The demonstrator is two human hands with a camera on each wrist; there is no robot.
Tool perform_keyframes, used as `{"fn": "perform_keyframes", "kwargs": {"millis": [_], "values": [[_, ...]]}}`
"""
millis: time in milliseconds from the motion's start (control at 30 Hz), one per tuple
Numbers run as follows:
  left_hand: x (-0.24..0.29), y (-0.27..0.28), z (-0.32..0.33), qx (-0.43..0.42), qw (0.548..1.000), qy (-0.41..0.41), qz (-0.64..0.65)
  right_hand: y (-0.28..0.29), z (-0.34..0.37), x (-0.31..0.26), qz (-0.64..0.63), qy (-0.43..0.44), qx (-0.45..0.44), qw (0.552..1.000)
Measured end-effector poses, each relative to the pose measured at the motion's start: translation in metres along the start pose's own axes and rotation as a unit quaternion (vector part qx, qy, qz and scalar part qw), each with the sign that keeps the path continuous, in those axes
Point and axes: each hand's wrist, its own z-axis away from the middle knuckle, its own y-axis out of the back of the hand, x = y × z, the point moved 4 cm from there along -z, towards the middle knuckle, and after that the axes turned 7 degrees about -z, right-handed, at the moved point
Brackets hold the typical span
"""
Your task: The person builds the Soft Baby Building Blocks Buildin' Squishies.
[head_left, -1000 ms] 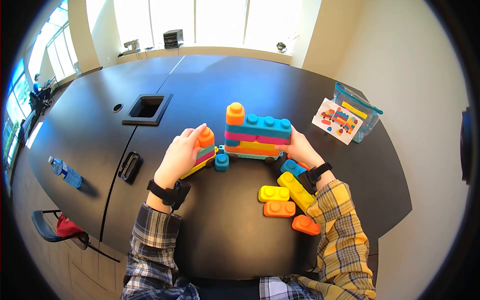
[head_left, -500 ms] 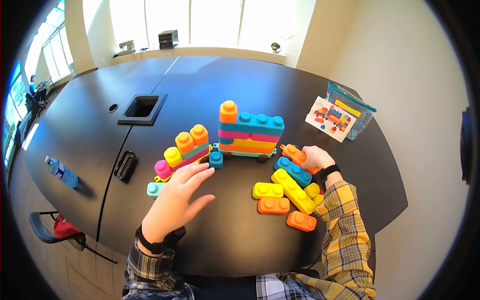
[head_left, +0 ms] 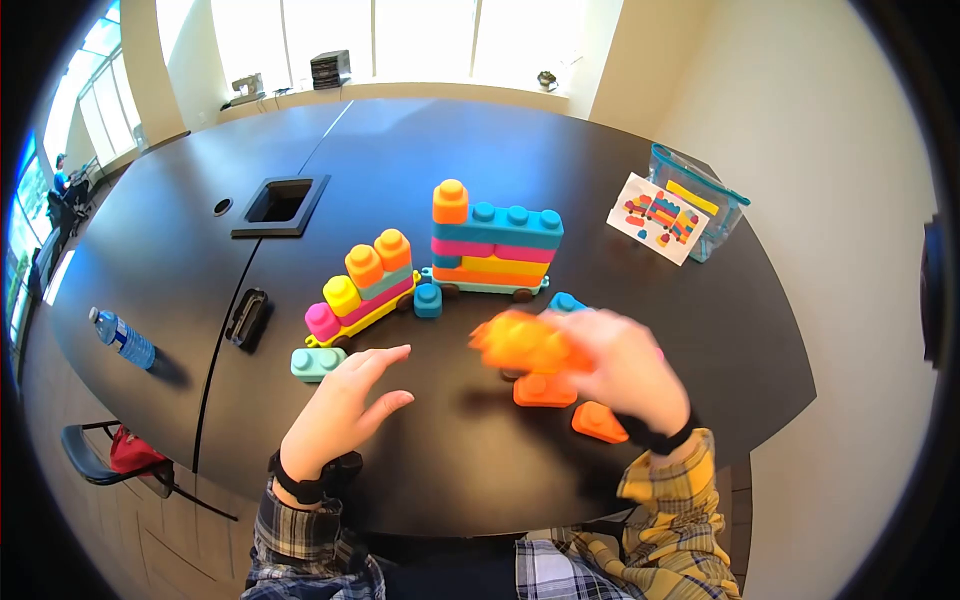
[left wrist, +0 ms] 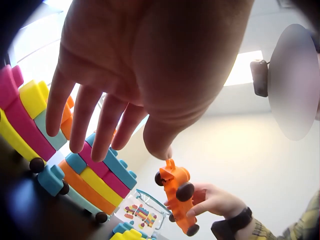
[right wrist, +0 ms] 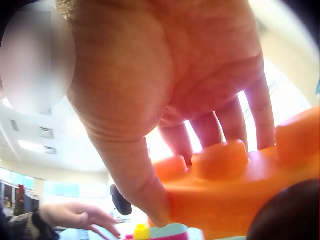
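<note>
The right hand (head_left: 632, 365) grips an orange wheeled base (head_left: 525, 342), long axis roughly along the worktop's (head_left: 450, 460) near edge, pronged end leftward. The left hand (head_left: 340, 408) holds nothing.

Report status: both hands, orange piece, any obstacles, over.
Right hand holds orange wheeled plastic base midair. Left hand empty. Possible obstacle: blue single-stud plastic block beside multicoloured plastic brick wagon.

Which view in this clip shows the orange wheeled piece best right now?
The left wrist view: the orange wheeled piece appears nearly whole, its dark wheels distinct, with the right hand gripping it. The head view shows it blurred; the right wrist view gives only a close-up, cut off by the frame edge.
</note>
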Motion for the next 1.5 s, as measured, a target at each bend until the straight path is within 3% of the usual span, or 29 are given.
{"fn": "perform_keyframes", "kwargs": {"millis": [100, 167, 433, 667, 767, 867, 967, 1200, 1400, 1500], "values": [[-0.002, -0.008, 0.001, -0.018, 0.999, 0.001, 0.029, -0.053, 0.006, -0.036, 0.006, 0.078, -0.094, 0.992], [-0.003, -0.012, 0.004, -0.029, 0.999, 0.005, 0.042, -0.084, 0.009, -0.046, 0.002, 0.057, -0.152, 0.987], [0.002, -0.032, 0.007, -0.165, 0.984, -0.034, -0.052, -0.131, 0.024, -0.035, 0.033, 0.026, -0.198, 0.979], [0.003, -0.059, 0.004, -0.221, 0.973, -0.043, -0.046, -0.124, 0.034, -0.024, -0.007, 0.004, -0.174, 0.985], [0.004, -0.062, 0.004, -0.219, 0.973, -0.039, -0.055, -0.108, 0.041, -0.019, -0.076, 0.056, -0.111, 0.989], [0.002, -0.063, 0.006, -0.216, 0.974, -0.038, -0.064, -0.084, 0.051, -0.015, -0.06, -0.02, -0.115, 0.991], [0.001, -0.064, 0.005, -0.205, 0.975, -0.045, -0.068, -0.082, 0.064, -0.005, -0.041, -0.033, -0.1, 0.994], [0.005, -0.066, 0.01, -0.2, 0.977, -0.013, -0.068, -0.087, 0.071, 0.003, -0.084, -0.03, -0.057, 0.994], [0.008, -0.066, 0.016, -0.176, 0.983, 0.001, -0.058, -0.085, 0.069, 0.004, -0.065, -0.033, -0.077, 0.994], [0.01, -0.066, 0.017, -0.173, 0.983, 0.012, -0.055, -0.051, 0.059, 0.01, -0.109, -0.026, -0.028, 0.993]]}}
